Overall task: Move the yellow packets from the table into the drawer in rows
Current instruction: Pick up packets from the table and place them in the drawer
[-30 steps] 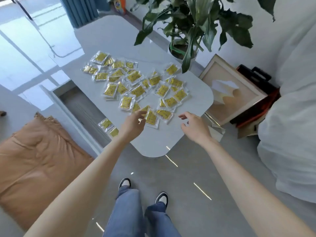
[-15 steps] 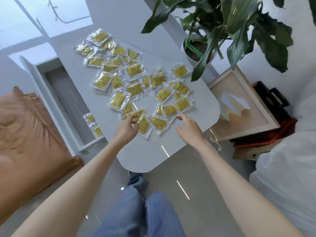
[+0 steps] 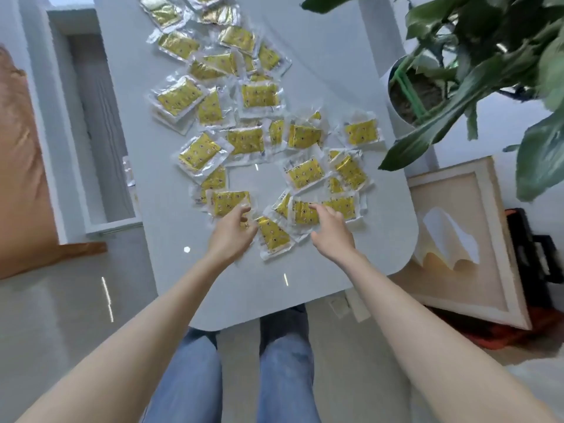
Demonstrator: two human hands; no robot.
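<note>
Head cam looked straight down. An orange cushion [image 3: 21, 178] lay on the floor at far left, and next to it the drawer [image 3: 100, 117] stood pulled open just off the worktop's [image 3: 244, 285] left edge. Loads of yellow packets [image 3: 258, 95] were scattered over the worktop, from the far edge down toward the near one. Fingertips of the left hand [image 3: 232, 236] sat on the near edge of one packet [image 3: 229, 201]; honestly couldn't tell if the grip was pinching or just touching. Over at the right hand [image 3: 332, 236] the grip was loose and wide, index finger resting on another packet [image 3: 303, 212]. A potted plant [image 3: 488, 56] and a framed picture [image 3: 451, 239] sat off the right edge.
</note>
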